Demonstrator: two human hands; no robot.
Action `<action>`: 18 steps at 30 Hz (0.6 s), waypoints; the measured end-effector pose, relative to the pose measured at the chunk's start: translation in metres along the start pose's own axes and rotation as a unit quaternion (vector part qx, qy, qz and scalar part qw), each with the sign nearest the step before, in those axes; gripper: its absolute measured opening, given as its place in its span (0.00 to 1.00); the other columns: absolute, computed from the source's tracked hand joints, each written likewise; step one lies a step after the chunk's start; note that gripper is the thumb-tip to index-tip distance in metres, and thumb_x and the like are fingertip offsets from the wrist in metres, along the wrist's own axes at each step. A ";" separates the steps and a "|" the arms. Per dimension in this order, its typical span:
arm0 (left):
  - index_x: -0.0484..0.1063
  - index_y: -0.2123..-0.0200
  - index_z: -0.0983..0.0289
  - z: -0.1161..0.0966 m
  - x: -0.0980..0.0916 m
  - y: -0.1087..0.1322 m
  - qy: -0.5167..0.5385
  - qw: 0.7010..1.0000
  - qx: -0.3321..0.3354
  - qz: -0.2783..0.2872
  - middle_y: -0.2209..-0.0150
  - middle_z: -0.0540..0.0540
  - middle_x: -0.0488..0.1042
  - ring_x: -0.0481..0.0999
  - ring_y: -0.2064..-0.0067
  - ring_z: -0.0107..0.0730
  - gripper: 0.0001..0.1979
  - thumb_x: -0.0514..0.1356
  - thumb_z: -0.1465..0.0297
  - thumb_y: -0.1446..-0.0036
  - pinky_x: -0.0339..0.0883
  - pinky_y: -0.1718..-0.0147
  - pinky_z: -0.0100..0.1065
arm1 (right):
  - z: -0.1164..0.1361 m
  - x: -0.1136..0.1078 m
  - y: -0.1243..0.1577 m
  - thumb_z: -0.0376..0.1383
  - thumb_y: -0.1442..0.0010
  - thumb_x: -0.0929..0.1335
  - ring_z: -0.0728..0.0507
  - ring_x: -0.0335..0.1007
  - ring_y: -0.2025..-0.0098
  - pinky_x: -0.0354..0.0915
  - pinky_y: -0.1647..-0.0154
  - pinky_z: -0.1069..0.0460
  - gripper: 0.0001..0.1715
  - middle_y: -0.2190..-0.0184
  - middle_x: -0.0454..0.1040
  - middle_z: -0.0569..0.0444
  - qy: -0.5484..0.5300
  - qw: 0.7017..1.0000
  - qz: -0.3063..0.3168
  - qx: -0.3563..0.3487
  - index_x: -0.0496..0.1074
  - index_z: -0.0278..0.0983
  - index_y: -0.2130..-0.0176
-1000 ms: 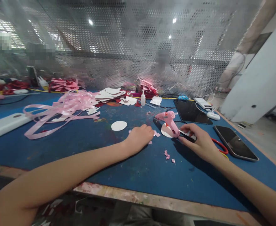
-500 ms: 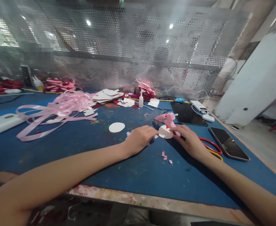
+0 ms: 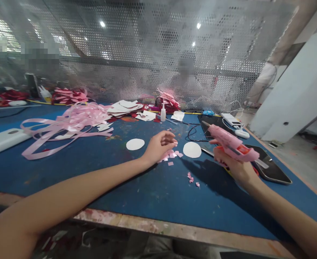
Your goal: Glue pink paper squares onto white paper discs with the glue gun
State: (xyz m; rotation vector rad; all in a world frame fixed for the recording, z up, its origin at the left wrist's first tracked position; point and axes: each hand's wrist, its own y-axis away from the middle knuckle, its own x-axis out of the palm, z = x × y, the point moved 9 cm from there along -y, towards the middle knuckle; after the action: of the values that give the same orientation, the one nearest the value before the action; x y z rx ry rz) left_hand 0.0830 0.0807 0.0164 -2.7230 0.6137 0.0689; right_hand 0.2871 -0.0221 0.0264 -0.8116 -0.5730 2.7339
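Note:
My right hand [image 3: 232,165] is wrapped round the handle of a pink hot glue gun [image 3: 228,142], lifted above the right side of the table with its nozzle toward the upper left. My left hand [image 3: 160,145] is over the middle, thumb and finger pinching a small pink ribbon piece at the tips. Beneath it lie several pink ribbon squares [image 3: 170,163]. Between the hands a white paper disc [image 3: 192,150] rests flat, and a second white disc [image 3: 135,144] is left of my left hand. Crumpled pink bits [image 3: 190,177] lie nearer the front edge.
Pink ribbon [image 3: 80,117] is heaped at left, beside white paper pieces [image 3: 126,107]. A small white bottle [image 3: 163,113] stands at the back. Scissors [image 3: 207,152] and a phone [image 3: 278,169] lie at right, partly behind my right hand. A perforated metal screen [image 3: 137,54] rises behind.
My right hand has picked the glue gun up off the table and moved it right, uncovering the disc. My left hand has turned and lifted slightly, with a ribbon piece at its fingertips.

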 end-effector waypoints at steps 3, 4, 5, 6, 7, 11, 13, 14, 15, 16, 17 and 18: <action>0.64 0.62 0.65 0.002 -0.002 0.000 0.016 1.000 -0.015 -0.013 0.66 0.53 0.73 0.77 0.64 0.31 0.18 0.66 0.72 0.56 0.71 0.63 0.36 | 0.005 0.001 0.002 0.46 0.45 0.65 0.45 0.65 0.74 0.62 0.74 0.51 0.14 0.74 0.70 0.55 0.039 0.999 -0.012 0.019 0.71 0.40 0.62; 0.63 0.61 0.65 0.003 -0.002 0.001 0.022 0.999 -0.025 -0.016 0.67 0.53 0.73 0.77 0.65 0.31 0.19 0.66 0.72 0.56 0.72 0.65 0.35 | 0.010 0.002 0.002 0.45 0.45 0.66 0.45 0.66 0.72 0.62 0.72 0.50 0.13 0.73 0.71 0.54 0.062 0.998 -0.011 0.009 0.71 0.40 0.65; 0.62 0.60 0.65 0.004 -0.002 0.001 0.028 0.999 -0.036 -0.018 0.68 0.52 0.72 0.77 0.66 0.31 0.20 0.66 0.71 0.56 0.72 0.67 0.34 | 0.015 0.004 0.002 0.45 0.45 0.66 0.44 0.67 0.70 0.62 0.69 0.50 0.11 0.72 0.71 0.54 0.087 0.996 -0.005 -0.010 0.70 0.40 0.68; 0.61 0.60 0.65 0.005 -0.002 0.002 0.033 0.998 -0.046 -0.020 0.69 0.51 0.72 0.76 0.67 0.31 0.20 0.66 0.71 0.56 0.72 0.68 0.33 | 0.021 0.008 0.003 0.44 0.45 0.66 0.44 0.67 0.68 0.62 0.68 0.50 0.10 0.71 0.71 0.53 0.110 0.993 0.005 -0.033 0.69 0.41 0.70; 0.61 0.59 0.64 0.005 -0.002 0.002 0.038 0.998 -0.055 -0.023 0.69 0.50 0.72 0.76 0.68 0.30 0.21 0.66 0.71 0.56 0.72 0.70 0.32 | 0.026 0.011 0.003 0.43 0.44 0.65 0.44 0.67 0.67 0.62 0.67 0.50 0.10 0.70 0.71 0.53 0.128 0.990 0.016 -0.057 0.68 0.41 0.73; 0.59 0.59 0.63 0.003 -0.003 0.004 0.045 0.996 -0.060 -0.038 0.70 0.50 0.73 0.75 0.69 0.28 0.21 0.65 0.71 0.55 0.70 0.70 0.30 | 0.034 0.015 0.006 0.40 0.44 0.65 0.44 0.66 0.66 0.62 0.65 0.50 0.08 0.69 0.68 0.52 0.164 0.980 0.029 -0.109 0.66 0.40 0.72; 0.58 0.59 0.63 0.001 -0.003 0.004 0.042 0.997 -0.050 -0.041 0.70 0.50 0.73 0.75 0.68 0.28 0.22 0.65 0.71 0.55 0.70 0.69 0.31 | 0.037 0.016 0.008 0.39 0.44 0.66 0.44 0.66 0.65 0.62 0.64 0.50 0.05 0.67 0.67 0.51 0.170 0.975 0.033 -0.141 0.66 0.40 0.69; 0.58 0.59 0.62 0.001 -0.003 0.004 0.041 0.997 -0.045 -0.041 0.70 0.50 0.73 0.75 0.68 0.28 0.22 0.65 0.71 0.55 0.70 0.68 0.31 | 0.038 0.018 0.009 0.38 0.44 0.66 0.44 0.66 0.64 0.62 0.63 0.49 0.04 0.66 0.67 0.51 0.171 0.972 0.043 -0.157 0.66 0.40 0.67; 0.57 0.59 0.62 0.001 -0.003 0.004 0.041 0.997 -0.043 -0.040 0.69 0.49 0.73 0.75 0.68 0.28 0.22 0.65 0.71 0.55 0.70 0.68 0.32 | 0.039 0.021 0.011 0.37 0.44 0.66 0.44 0.66 0.64 0.62 0.61 0.49 0.04 0.65 0.67 0.51 0.171 0.969 0.056 -0.170 0.66 0.41 0.66; 0.57 0.59 0.62 0.001 -0.003 0.004 0.043 0.997 -0.042 -0.039 0.69 0.50 0.73 0.75 0.68 0.28 0.23 0.65 0.71 0.56 0.70 0.68 0.32 | 0.039 0.023 0.012 0.36 0.44 0.65 0.43 0.66 0.63 0.63 0.60 0.49 0.04 0.64 0.67 0.50 0.171 0.966 0.073 -0.178 0.66 0.41 0.65; 0.56 0.59 0.62 0.001 -0.002 0.005 0.045 0.997 -0.043 -0.036 0.69 0.50 0.73 0.75 0.68 0.28 0.24 0.65 0.71 0.56 0.70 0.68 0.32 | 0.038 0.026 0.013 0.36 0.45 0.65 0.43 0.66 0.62 0.63 0.60 0.49 0.05 0.63 0.67 0.50 0.169 0.965 0.089 -0.180 0.67 0.41 0.64; 0.56 0.59 0.62 0.002 -0.002 0.005 0.047 0.997 -0.044 -0.034 0.69 0.50 0.73 0.75 0.69 0.29 0.24 0.66 0.71 0.56 0.70 0.69 0.32 | 0.037 0.029 0.015 0.35 0.45 0.65 0.43 0.66 0.61 0.63 0.59 0.49 0.05 0.63 0.67 0.49 0.168 0.963 0.104 -0.180 0.67 0.40 0.64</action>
State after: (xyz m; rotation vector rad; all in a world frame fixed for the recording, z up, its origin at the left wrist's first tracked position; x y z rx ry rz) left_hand 0.0796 0.0780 0.0132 -2.8441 0.5567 -0.0511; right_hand 0.2408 -0.0367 0.0347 -1.4647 -0.9698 2.6103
